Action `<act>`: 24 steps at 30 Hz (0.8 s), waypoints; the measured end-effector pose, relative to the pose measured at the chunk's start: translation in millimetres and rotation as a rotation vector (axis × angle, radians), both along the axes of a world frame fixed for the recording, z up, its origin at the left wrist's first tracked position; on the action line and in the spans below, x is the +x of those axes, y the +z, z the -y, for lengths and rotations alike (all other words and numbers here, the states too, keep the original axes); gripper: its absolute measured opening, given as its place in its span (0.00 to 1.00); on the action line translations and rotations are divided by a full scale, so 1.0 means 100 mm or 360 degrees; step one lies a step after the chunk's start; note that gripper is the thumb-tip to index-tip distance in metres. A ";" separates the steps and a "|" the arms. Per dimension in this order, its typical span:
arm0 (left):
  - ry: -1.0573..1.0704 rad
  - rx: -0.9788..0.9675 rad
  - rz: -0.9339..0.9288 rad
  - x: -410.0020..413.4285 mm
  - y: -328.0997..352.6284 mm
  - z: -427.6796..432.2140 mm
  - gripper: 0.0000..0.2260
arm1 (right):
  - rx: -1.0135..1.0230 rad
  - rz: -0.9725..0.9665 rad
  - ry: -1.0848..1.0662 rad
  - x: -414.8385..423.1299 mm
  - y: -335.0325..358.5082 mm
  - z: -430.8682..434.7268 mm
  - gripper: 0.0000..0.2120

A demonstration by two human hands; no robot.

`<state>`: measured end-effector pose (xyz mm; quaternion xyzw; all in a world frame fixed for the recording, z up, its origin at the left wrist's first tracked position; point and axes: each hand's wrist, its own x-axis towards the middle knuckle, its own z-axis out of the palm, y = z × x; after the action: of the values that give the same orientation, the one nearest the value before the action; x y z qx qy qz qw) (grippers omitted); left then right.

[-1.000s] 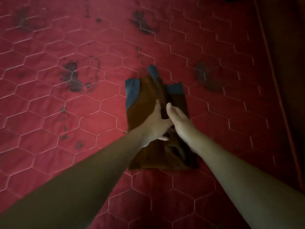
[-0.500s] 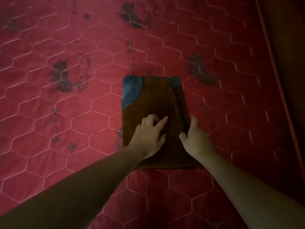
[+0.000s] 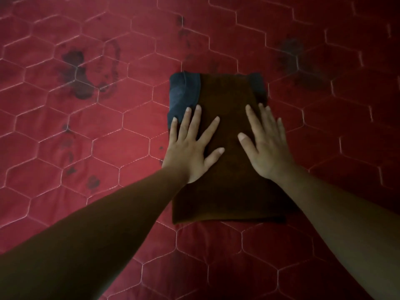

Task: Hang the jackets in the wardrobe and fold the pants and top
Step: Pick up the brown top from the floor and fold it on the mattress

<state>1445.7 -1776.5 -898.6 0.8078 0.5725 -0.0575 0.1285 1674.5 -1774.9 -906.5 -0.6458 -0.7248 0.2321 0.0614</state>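
Note:
A brown top point(image 3: 227, 98) with blue sleeve parts lies folded into a narrow rectangle on the red quilted bed cover point(image 3: 86, 137). My left hand point(image 3: 191, 146) lies flat on its left half, fingers spread, fingertips reaching the blue part. Flat on the right half presses my right hand point(image 3: 265, 144), fingers straight and close together. Neither hand grips the cloth. No jackets, pants or wardrobe are in view.
The red cover with a stitched hexagon pattern fills the view and bears dark stains point(image 3: 75, 68) at the left and another dark patch point(image 3: 292, 50) at the upper right. The light is dim.
The raised middle fold of the top has been laid down flat. Both hands went from curled at the garment's middle to spread flat, one on each half. The camera moved closer.

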 end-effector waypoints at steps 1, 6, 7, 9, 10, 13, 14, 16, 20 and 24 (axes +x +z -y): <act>0.0004 0.0013 0.0009 0.00 -0.03 0.00 0.33 | 0.0003 -0.0010 0.0003 0.00 -0.01 -0.02 0.32; -0.0035 -0.0064 -0.0056 0.02 0.10 -0.02 0.31 | -0.0014 0.0094 -0.0025 -0.07 0.14 -0.06 0.30; -0.0069 -0.0044 -0.0044 0.09 0.15 0.05 0.31 | 0.0035 0.0131 -0.0006 -0.11 0.19 -0.09 0.29; -0.0170 -0.0059 0.0057 0.33 0.21 0.33 0.33 | 0.0103 0.0200 0.0101 -0.20 0.25 -0.22 0.27; -0.0201 -0.0091 0.0080 0.46 0.21 0.51 0.35 | 0.0096 0.0211 0.0142 -0.24 0.24 -0.31 0.26; -0.0194 -0.0050 0.0049 0.66 0.11 0.85 0.37 | -0.0017 0.0113 0.0070 -0.26 0.10 -0.48 0.27; -0.0199 -0.0015 0.0052 0.65 0.08 0.85 0.36 | -0.0022 0.0094 0.0058 -0.25 0.03 -0.49 0.27; -0.0258 0.0031 0.0062 0.60 0.03 0.82 0.33 | -0.0011 0.0093 0.0081 -0.22 -0.03 -0.53 0.28; -0.0308 0.0024 0.0115 0.54 0.09 0.83 0.31 | -0.0111 -0.0049 0.0044 -0.19 0.07 -0.48 0.27; -0.0228 0.0001 0.0141 0.17 0.10 0.94 0.33 | -0.0148 0.0045 0.0000 -0.06 0.25 0.21 0.29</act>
<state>1463.1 -1870.4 -889.1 0.8485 0.5069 -0.0306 0.1489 1668.1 -1796.3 -882.0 -0.6510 -0.7141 0.2564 0.0210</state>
